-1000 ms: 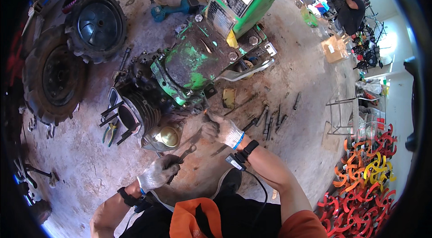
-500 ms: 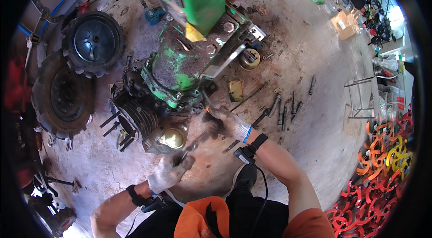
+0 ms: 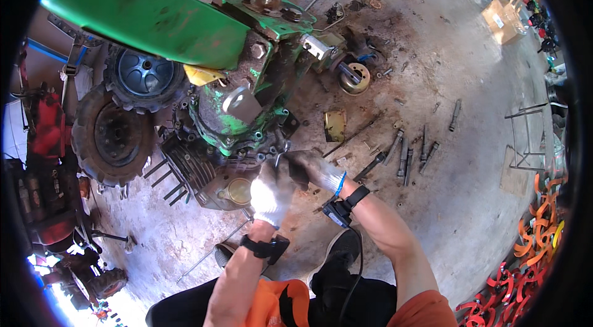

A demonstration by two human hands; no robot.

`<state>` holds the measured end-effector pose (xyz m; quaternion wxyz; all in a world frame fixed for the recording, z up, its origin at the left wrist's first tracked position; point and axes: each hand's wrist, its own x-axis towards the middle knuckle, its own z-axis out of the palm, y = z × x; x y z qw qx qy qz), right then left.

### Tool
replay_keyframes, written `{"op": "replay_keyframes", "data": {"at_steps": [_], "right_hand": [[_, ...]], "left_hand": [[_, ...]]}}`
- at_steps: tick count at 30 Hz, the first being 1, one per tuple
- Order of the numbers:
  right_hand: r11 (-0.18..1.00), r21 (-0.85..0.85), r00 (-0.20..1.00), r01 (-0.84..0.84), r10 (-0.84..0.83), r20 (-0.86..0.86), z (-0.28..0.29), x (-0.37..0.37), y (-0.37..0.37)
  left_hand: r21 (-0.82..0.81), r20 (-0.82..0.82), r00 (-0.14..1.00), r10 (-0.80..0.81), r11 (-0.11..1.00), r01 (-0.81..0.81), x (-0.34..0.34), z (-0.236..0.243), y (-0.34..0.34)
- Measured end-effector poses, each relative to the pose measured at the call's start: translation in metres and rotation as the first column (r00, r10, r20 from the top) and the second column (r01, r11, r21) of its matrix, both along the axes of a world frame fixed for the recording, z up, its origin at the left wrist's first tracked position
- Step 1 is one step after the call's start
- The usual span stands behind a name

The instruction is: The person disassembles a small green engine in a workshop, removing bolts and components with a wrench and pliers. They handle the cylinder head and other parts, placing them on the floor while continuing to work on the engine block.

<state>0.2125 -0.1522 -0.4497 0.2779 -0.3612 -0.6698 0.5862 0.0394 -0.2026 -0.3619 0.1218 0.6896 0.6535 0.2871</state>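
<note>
Crouching over a green engine block (image 3: 238, 120), the person keeps both gloved hands at its lower edge — the left hand (image 3: 272, 194) curled beside a brass-coloured round cover (image 3: 238, 191), the right hand (image 3: 312, 169) with fingers clenched on a thin metal tool (image 3: 279, 159). Paint is chipped and grimy — cooling fins (image 3: 185, 166) are dark. Bolts (image 3: 407, 154) lie scattered on the concrete floor (image 3: 463, 203).
</note>
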Motion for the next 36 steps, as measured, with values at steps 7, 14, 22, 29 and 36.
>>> {"op": "replay_keyframes", "data": {"at_steps": [7, 14, 22, 29, 36], "right_hand": [[0.933, 0.360, 0.996, 0.001, -0.032, 0.080, 0.006, -0.007, 0.009], [0.764, -0.645, 0.981, -0.012, -0.117, -0.157, -0.001, -0.008, 0.006], [0.883, -0.466, 0.966, 0.060, -0.168, -0.194, -0.014, -0.019, -0.003], [0.677, -0.736, 0.924, -0.008, -0.277, -0.265, -0.041, -0.036, -0.010], [0.718, -0.696, 0.938, 0.011, -0.248, -0.240, -0.028, -0.028, -0.008]], "left_hand": [[-0.166, -0.006, 0.988, 0.155, 0.974, -0.154, 0.018, 0.000, 0.002], [-0.487, 0.179, 0.824, 0.537, 0.776, -0.400, 0.038, 0.000, 0.004], [-0.459, 0.268, 0.751, 0.603, 0.765, -0.451, 0.054, -0.001, 0.010], [-0.482, 0.500, 0.581, 0.643, 0.763, -0.430, 0.053, -0.023, 0.004], [-0.544, 0.656, 0.402, 0.639, 0.769, -0.335, 0.041, -0.035, -0.001]]}}
